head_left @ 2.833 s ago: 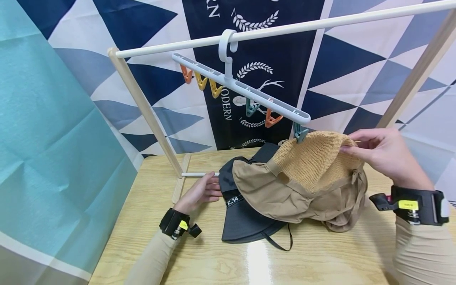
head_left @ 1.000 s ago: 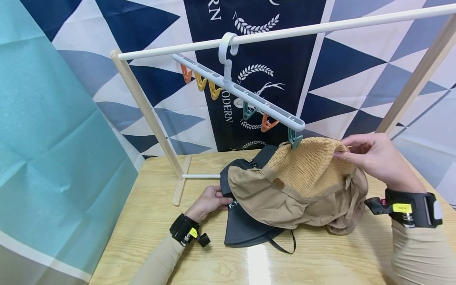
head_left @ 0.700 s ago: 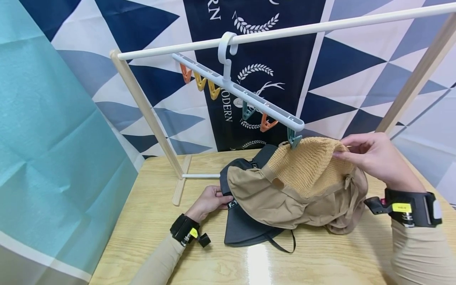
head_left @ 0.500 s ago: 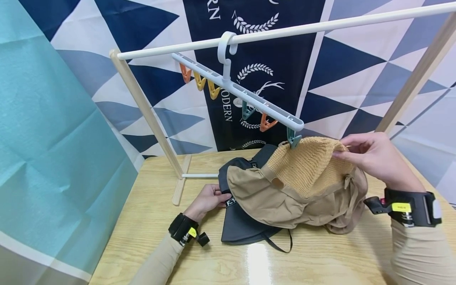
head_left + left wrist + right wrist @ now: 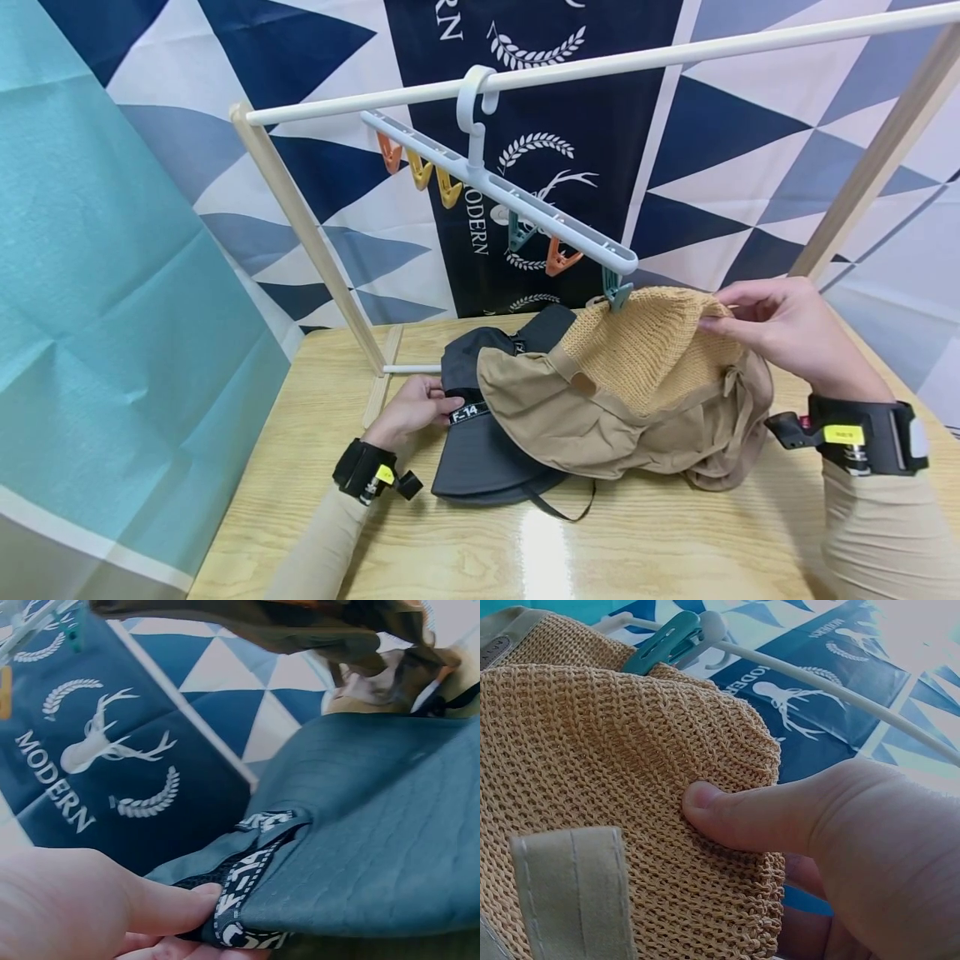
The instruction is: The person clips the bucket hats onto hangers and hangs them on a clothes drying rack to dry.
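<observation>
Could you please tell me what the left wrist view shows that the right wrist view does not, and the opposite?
Only the left wrist view: the left hand, pinching a dark cloth bucket hat at its black band with white lettering.
Only the right wrist view: a close look at the right hand pinching a yellow-tan knitted crown, and a stitched beige fabric strap.
Both: the navy cloth backdrop with a white deer head and the word MODERN.

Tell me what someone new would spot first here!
Probably the floppy tan cloth-and-knit hat, pinched by the right hand under the right end of the pale blue plastic clip hanger. Next, perhaps, the dark cloth bucket hat marked F-14, left of the tan one, held by the left hand.
</observation>
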Tool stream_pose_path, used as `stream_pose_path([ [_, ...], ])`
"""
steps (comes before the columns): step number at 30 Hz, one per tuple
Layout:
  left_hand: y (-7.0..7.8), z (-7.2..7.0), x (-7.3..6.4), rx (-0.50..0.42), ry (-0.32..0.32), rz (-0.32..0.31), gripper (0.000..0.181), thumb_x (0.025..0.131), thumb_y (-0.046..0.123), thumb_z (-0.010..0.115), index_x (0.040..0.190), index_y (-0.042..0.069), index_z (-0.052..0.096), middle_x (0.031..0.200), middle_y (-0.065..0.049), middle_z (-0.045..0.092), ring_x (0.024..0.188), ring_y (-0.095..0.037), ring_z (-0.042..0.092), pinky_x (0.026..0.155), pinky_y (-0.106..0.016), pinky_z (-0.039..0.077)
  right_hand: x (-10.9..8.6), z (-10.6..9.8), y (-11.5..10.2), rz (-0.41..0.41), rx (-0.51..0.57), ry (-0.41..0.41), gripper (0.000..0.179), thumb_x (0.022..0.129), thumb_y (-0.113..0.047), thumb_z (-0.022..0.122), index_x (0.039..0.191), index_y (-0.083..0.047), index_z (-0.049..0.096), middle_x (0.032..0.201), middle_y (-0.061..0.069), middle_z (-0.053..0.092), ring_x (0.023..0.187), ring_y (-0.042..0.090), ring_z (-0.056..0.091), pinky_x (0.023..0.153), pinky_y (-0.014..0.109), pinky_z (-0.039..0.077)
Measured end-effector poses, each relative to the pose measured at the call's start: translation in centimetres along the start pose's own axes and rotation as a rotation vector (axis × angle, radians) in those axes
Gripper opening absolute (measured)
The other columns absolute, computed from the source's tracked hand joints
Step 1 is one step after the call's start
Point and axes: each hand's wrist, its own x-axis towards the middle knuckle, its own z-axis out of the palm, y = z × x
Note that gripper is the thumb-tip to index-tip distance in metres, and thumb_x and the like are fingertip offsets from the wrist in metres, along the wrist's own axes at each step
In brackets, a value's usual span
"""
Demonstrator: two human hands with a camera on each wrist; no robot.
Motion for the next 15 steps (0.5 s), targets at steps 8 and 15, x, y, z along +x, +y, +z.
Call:
stream_pose_path([
  [8,-0.1,-2.0,0.1,0.033,0.002,-0.031,0.017,0.107,0.003,0.072,0.120,-0.006,0.078,0.078,0.012,0.072,0.072,-0.003,0.067,0.070,-0.020,0.059,0.0,-0.1,0.0,-0.016,0.012,0.000,0.023,0.091,0.012,0.084,0.102,-0.008,0.088,0.079,-0.017,0.083,0.066,0.001,0.074,0.061,0.017,0.056],
  [15,-0.6,-2.7,0.3,0.021,-0.018,-0.019,0.013,0.107,0.002,0.072,0.116,-0.006,0.077,0.068,0.011,0.051,0.074,-0.001,0.064,0.068,-0.019,0.060,0.0,-0.2,0.1,-0.027,0.050,-0.020,0.031,0.091,0.014,0.083,0.101,-0.015,0.088,0.079,-0.017,0.083,0.067,-0.002,0.075,0.061,0.016,0.055],
])
